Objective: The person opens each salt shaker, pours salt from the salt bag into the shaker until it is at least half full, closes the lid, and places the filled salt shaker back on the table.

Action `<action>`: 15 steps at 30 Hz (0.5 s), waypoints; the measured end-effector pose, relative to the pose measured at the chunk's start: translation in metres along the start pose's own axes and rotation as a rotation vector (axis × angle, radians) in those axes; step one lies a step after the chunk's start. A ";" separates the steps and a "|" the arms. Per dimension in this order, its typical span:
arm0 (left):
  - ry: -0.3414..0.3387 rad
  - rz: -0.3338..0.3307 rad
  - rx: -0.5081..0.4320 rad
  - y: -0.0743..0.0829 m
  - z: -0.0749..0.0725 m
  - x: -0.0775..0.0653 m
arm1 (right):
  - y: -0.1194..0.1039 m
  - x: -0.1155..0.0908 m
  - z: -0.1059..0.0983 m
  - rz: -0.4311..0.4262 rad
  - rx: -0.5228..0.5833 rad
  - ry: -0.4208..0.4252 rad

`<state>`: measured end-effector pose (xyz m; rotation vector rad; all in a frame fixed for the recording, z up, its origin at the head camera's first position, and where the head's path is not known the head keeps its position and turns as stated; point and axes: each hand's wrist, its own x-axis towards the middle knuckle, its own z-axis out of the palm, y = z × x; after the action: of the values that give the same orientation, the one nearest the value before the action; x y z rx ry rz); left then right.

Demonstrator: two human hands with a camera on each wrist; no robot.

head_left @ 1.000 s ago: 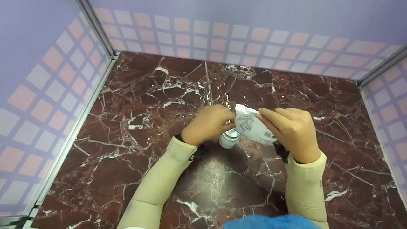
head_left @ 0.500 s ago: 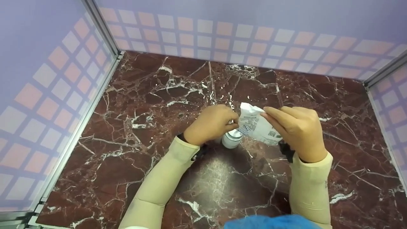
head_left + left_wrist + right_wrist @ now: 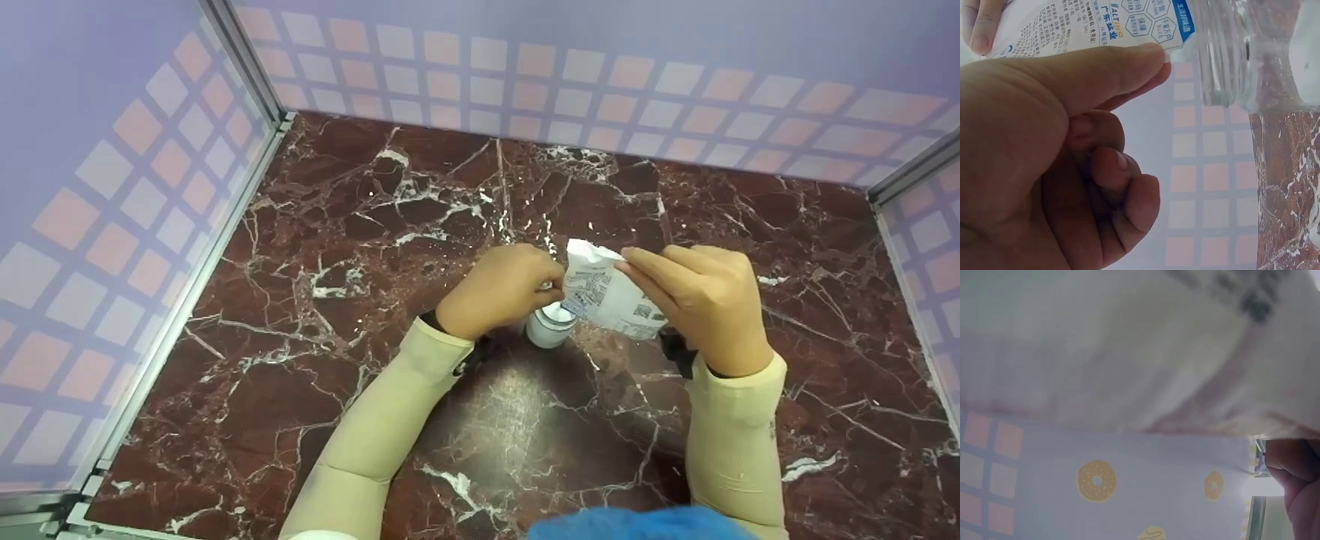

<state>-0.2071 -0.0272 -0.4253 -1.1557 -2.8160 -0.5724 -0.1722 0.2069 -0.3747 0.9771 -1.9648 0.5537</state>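
A white printed salt bag (image 3: 611, 304) hangs tilted over the mouth of a small glass jar (image 3: 550, 330). My right hand (image 3: 705, 300) grips the bag along its raised right side. Its lower left corner is pinched between the thumb and forefinger of my left hand (image 3: 502, 289), right at the jar's mouth. The left wrist view shows the bag's blue-edged corner (image 3: 1182, 19) against the jar's threaded neck (image 3: 1221, 56), the other left fingers curled below. White salt (image 3: 1306, 64) lies inside the jar. In the right wrist view the blurred bag (image 3: 1100, 354) covers the upper part.
Scattered white grains (image 3: 547, 229) lie on the dark red marbled tabletop (image 3: 375, 292) beyond the hands. Lilac panels with pink and white squares (image 3: 525, 67) close in the back and both sides. A blue thing (image 3: 637, 525) shows at the front edge of the head view.
The head view has shifted slightly, so everything appears a little further right. Both hands keep their hold on the salt bag, and the jar stays beneath it.
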 end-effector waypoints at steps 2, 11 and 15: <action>-0.009 -0.004 0.006 0.001 -0.001 0.000 | 0.000 0.000 0.000 -0.003 0.001 0.003; -0.027 -0.029 -0.029 0.000 -0.001 0.002 | 0.001 0.001 0.001 -0.012 0.025 0.016; -0.006 -0.032 -0.040 -0.001 0.000 0.002 | -0.001 0.002 0.001 0.001 0.007 0.047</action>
<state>-0.2092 -0.0271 -0.4251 -1.1220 -2.8460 -0.6316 -0.1727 0.2054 -0.3734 0.9595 -1.9224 0.5794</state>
